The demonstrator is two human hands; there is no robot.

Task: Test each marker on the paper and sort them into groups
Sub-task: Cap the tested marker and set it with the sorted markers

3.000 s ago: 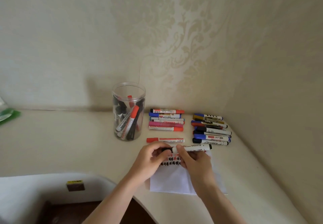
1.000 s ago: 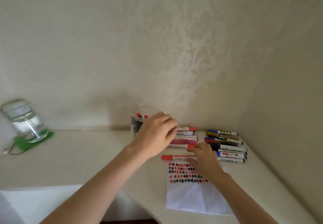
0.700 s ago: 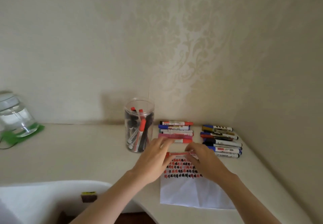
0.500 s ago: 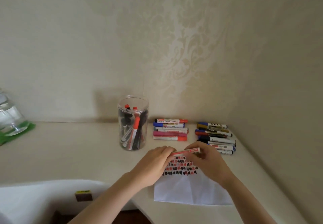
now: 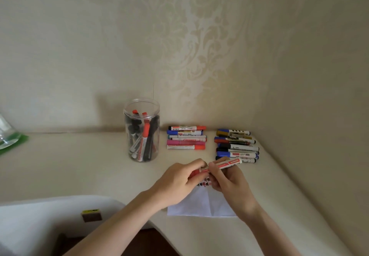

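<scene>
Pinching the red cap end of a red marker [image 5: 221,165], the left hand [image 5: 175,183] has its fingers [image 5: 196,165] curled round that end, while the right hand [image 5: 229,183] wraps the white barrel just beside it, so both hold the one marker level above the far edge of the paper [image 5: 201,203]. Judging by this grip, the cap is about to be pulled off for a test stroke. A stiff cap could let go suddenly and send the two hands apart; the barrel's right end sits very near the right group of markers [image 5: 236,146], so a jerk that way could knock that row out of order. The bare tip could also brush a finger or the pale worktop [image 5: 79,166] and leave a stain. The paper lies loose with both hands off it, so a stroke could drag it; its far edge is already crowded with red and black test marks [image 5: 204,183], and a new mark set among them would be hard to read. The centre group of markers [image 5: 186,138] lies beyond the hands, and mixing up the two rows would spoil the sorting. The clear jar [image 5: 142,130] of untested markers stands to the left, well apart, and seems safe.
</scene>
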